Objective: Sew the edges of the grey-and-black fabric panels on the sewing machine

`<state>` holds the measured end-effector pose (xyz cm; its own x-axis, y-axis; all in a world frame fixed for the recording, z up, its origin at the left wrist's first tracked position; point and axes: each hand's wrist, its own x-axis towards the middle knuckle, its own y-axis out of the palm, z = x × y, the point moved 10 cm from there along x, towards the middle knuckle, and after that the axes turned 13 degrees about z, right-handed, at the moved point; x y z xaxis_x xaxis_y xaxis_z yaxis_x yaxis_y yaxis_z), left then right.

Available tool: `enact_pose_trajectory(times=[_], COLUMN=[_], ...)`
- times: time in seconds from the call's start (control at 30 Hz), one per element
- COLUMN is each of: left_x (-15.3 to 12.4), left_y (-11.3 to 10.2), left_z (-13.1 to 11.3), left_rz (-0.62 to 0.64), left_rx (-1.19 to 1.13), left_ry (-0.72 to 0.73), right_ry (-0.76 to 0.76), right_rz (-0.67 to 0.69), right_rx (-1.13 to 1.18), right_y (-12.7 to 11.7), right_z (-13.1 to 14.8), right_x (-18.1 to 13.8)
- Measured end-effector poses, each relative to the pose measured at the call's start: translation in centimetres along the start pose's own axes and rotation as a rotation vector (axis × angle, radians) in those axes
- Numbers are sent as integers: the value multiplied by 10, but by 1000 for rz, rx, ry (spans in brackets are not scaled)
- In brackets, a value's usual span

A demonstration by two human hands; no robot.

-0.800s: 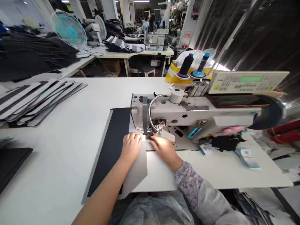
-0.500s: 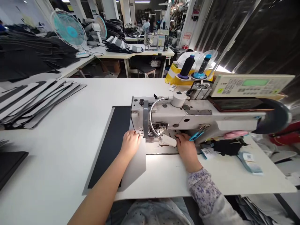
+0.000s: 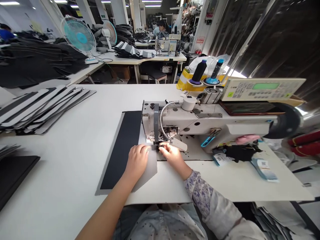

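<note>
Your left hand lies palm-down on the grey border of the flat navy panel, fingers nearly together, presumably to keep it flat. The panel rests on the smooth white tabletop, its inner side at the head of the off-white metal sewing machine. Your right hand pinches a small black piece at the panel's edge, the fingertip grip apparently suiting that tight space.
</note>
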<state>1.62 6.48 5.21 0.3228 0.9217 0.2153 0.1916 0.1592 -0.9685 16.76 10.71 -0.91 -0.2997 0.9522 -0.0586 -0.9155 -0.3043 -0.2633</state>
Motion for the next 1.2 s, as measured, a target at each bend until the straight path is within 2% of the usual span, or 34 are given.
enact_pose_trajectory(times=[0.07,0.13,0.27,0.37,0.47,0.53,0.57,0.63,0.7,0.87,1.0,1.07,1.13,1.2], left_x=[-3,-3,0,1,3,6,7,9,12,11,15,15,12,10], left_y=[-3,-4,2,4,12,20,23,27,28,24,27,26,29,32], left_z=[-3,-6,-7,-3,-12,-34,-47,-64,-72,-84,-82,-87,-93,-93], left_rz=[-13,-10,23,61,198,345,412,506,531,492,394,374,418,487], left_rx=[5,9,1,-78,-299,-462,-517,-560,-566,-672,-477,-426,-450,-524], left_ry=[1,9,24,-30,-31,62,108,148,138,188,75,85,129,144], right_ry=[15,20,40,80,110,111,104,88,82,62,55,70,94,110], right_rz=[71,95,68,75,286,419,443,424,366,261,256,249,157,-52], right_rx=[-9,-68,-160,-23,240,378,434,533,615,693,697,713,748,799], right_y=[16,21,15,4,7,9,6,-4,-14,-24,-19,-18,-28,-51], right_z=[0,1,0,-7,-10,-6,-3,2,3,3,4,1,-8,-21], right_x=[12,20,22,7,-17,-36,-43,-52,-55,-55,-55,-54,-52,-51])
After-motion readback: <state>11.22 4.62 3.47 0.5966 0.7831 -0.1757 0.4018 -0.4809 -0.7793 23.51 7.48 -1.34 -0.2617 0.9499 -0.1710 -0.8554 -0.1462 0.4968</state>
